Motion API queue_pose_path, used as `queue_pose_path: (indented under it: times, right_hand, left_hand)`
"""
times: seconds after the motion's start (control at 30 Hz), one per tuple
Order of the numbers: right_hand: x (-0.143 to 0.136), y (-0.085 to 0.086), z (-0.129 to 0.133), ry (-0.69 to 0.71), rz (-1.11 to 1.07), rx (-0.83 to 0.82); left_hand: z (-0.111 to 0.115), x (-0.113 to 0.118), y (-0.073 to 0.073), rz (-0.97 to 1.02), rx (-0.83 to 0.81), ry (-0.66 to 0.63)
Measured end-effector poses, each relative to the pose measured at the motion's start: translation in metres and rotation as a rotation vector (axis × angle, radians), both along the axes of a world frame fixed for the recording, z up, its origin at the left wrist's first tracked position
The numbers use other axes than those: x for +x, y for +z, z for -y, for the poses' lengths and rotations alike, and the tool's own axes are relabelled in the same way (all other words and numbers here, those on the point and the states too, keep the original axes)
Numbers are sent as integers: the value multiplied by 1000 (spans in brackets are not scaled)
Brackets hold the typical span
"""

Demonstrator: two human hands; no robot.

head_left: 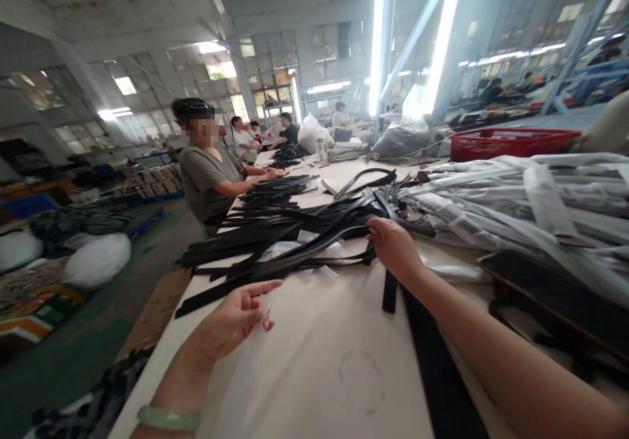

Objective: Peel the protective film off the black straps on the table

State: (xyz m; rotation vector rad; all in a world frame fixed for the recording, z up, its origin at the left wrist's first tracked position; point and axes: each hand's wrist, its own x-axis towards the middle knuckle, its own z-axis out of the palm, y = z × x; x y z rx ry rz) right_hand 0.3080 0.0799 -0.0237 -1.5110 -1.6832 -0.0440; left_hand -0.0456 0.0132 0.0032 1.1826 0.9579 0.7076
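Observation:
My left hand [238,318] is over the near left of the table, its index finger stretched out. The thumb and other fingers are closed on a thin translucent plastic sleeve [240,380], which hangs down toward me and is faint against the pale tabletop. Farther right, my right hand [393,246] pinches a black strap [344,230] at the near side of a pile. That pile of black straps [216,252] lies across the table in front of both hands. Small clear plastic scraps [282,249] sit among the straps.
Straps wrapped in white [491,196] are heaped at right, with a red basket [511,143] behind. A dark board-like thing [555,301] lies near my right arm. A co-worker [209,177] stands at the table's left side. Stuffed plastic bags [400,139] sit farther back.

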Motion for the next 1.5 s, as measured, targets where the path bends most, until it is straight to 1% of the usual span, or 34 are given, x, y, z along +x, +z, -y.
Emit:
queue_pose_path:
  times: [0.07,0.13,0.23,0.33,0.43,0.5,0.57,0.6,0.67,0.7,0.73,0.77,0.8,0.83,0.87,0.93,1.03,1.1,1.2,1.27,1.3,1.33,1.4,1.5]
  right_hand:
    - [-5,-5,-2,39,9,-24]
    - [-7,-8,-3,73,11,-33]
    - [-8,-9,-4,118,5,-21]
    - [-13,-8,-3,159,-9,11]
    - [-24,-5,1,195,-32,49]
    - [-31,-2,6,247,-57,88]
    - [-39,3,14,279,-87,122]
    - [-44,6,20,262,-108,129]
    - [-55,11,34,185,-161,110]
    - [-61,13,42,183,-183,57]
    - [-68,13,50,241,-193,-47]
    - [-76,13,58,361,-190,-197]
    - [-83,11,65,514,-173,-370]
    - [-90,9,70,661,-153,-532]
    - [-96,6,75,768,-144,-657]
    - [-104,0,78,876,-208,-809]
    - [-108,-6,75,1012,-454,-987]
    - [-105,-6,72,1107,-566,-1066]
    - [-98,-6,67,1165,-587,-1112]
    - [-90,-5,63,1169,-584,-1127]
    - [-86,-4,60,1156,-605,-1104]
    - [-82,-4,57,1133,-647,-1059]
    - [-77,-1,53,1078,-788,-916]
    - [-77,4,55,1034,-976,-709]
  left_hand:
    - [3,2,2,118,-50,-63]
    - [5,3,3,129,-80,-99]
    - [4,6,1,39,-134,-100]
    - [5,16,-5,-46,-227,-126]
    - [8,29,-14,-89,-303,-256]
    - [11,36,-17,-127,-327,-313]
    - [11,41,-17,-157,-320,-302]
    - [11,42,-17,-158,-302,-269]
    - [10,43,-14,-140,-243,-179]
    - [10,44,-13,-123,-209,-132]
    - [9,44,-12,-108,-175,-90]
    - [9,44,-11,-99,-145,-57]
    - [8,44,-10,-96,-119,-38]
    - [8,45,-10,-99,-99,-32]
    - [8,45,-10,-104,-84,-35]
    - [9,46,-10,-108,-63,-57]
    - [8,48,-10,-84,-11,-121]
    - [9,50,-9,-80,14,-174]
    - [12,51,-6,-124,8,-229]
    - [14,49,-3,-182,20,-221]
    - [15,47,-1,-214,36,-205]
    - [16,46,0,-244,54,-187]
    - [16,44,4,-287,78,-165]
    - [17,45,7,-297,79,-177]
